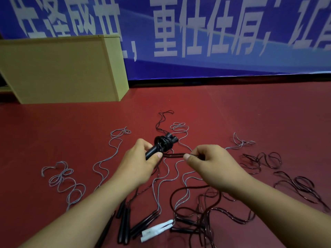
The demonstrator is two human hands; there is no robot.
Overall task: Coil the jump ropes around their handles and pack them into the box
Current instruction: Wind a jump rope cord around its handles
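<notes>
Your left hand point(141, 160) holds a pair of handles point(161, 144) at the middle of the floor point(250, 113), with rope coiled round their far end. Your right hand point(209, 161), just to its right, pinches the same rope point(174, 154), which runs between your hands. The box point(59, 70) stands behind and to the left, against the banner point(215, 33) that spans the back. Loose ropes point(66, 178) lie spread on the floor to the left, ahead and right. Nearest you, below your forearms, lie more handles point(125, 224), with two side by side point(157, 230) to their right.
</notes>
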